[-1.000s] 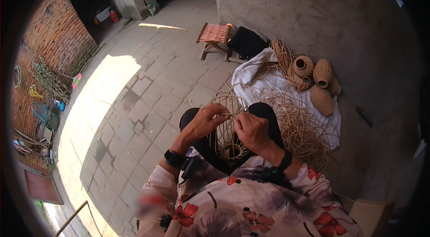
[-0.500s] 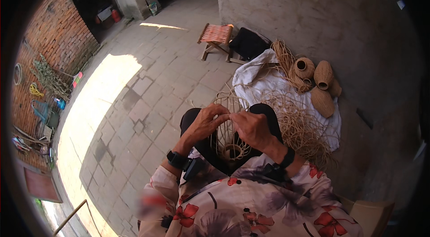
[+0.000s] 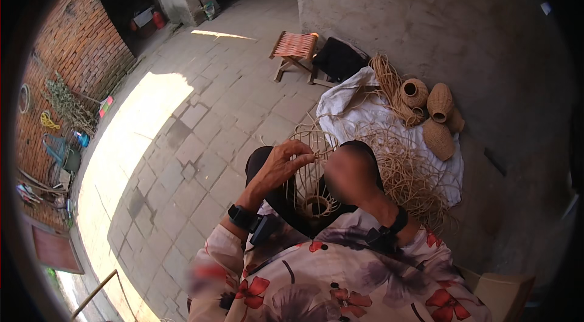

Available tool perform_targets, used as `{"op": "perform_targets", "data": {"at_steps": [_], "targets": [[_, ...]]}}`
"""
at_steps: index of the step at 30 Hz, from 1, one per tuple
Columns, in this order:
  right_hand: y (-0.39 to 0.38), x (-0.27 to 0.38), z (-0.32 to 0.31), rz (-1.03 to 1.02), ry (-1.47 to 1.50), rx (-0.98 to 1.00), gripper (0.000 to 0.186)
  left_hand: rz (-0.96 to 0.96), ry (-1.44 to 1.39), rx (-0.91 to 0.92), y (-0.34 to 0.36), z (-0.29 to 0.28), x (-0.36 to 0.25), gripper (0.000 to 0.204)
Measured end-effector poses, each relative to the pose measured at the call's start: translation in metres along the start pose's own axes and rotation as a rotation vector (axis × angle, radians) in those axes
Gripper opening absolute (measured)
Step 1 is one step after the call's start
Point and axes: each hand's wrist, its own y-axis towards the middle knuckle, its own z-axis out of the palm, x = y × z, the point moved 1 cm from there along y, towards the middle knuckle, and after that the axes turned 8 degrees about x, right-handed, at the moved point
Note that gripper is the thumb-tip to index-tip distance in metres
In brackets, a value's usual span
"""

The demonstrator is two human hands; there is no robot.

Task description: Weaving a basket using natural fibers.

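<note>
Between my knees stands a half-woven basket (image 3: 317, 205) of tan strands, with a round ring at its near end and bare ribs spreading away from it. My left hand (image 3: 285, 164) lies over its left side, thumb and fingertips pinched together on a thin strand at the ribs. Just right of the ribs is my right hand (image 3: 353, 173), apart from the left fingertips. Blur hides its fingers, so what it may hold does not show.
Right of my knees, loose tan strands (image 3: 401, 170) lie tangled on a white cloth (image 3: 337, 106). Several finished woven vessels (image 3: 439, 101) sit by the wall. Ahead are a folding stool (image 3: 294, 45) and a black cloth item (image 3: 339, 59). A tan box (image 3: 502, 294) stands behind at right.
My right hand has drawn away from the left fingertips, slightly to the right, and is now blurred. My left hand keeps its pinch in nearly the same place.
</note>
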Motion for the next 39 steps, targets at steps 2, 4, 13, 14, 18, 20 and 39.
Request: {"op": "perform_targets", "data": {"at_steps": [2, 4, 13, 14, 18, 20, 39], "targets": [[-0.007, 0.001, 0.000, -0.037, -0.033, -0.009, 0.016, -0.025, -0.006, -0.001, 0.001, 0.001, 0.000, 0.023], [-0.008, 0.003, -0.002, -0.076, -0.065, -0.019, 0.017, -0.063, -0.040, -0.016, 0.003, 0.002, 0.001, 0.022], [0.032, 0.010, -0.009, -0.402, -0.091, 0.070, 0.015, -0.184, 0.005, -0.013, 0.010, 0.000, -0.006, 0.028], [0.038, 0.007, -0.008, -0.389, -0.074, 0.097, 0.015, -0.184, 0.006, -0.015, 0.010, 0.000, -0.004, 0.028], [0.040, 0.007, -0.003, -0.358, -0.074, 0.063, 0.016, -0.162, 0.002, -0.040, 0.010, 0.002, -0.004, 0.027], [0.032, 0.013, 0.003, -0.336, -0.130, 0.016, 0.016, -0.157, 0.012, -0.042, 0.010, 0.002, -0.004, 0.027], [0.065, -0.021, -0.004, 0.101, 0.050, 0.258, 0.020, -0.058, 0.095, -0.095, 0.006, 0.013, -0.006, 0.020]]}}
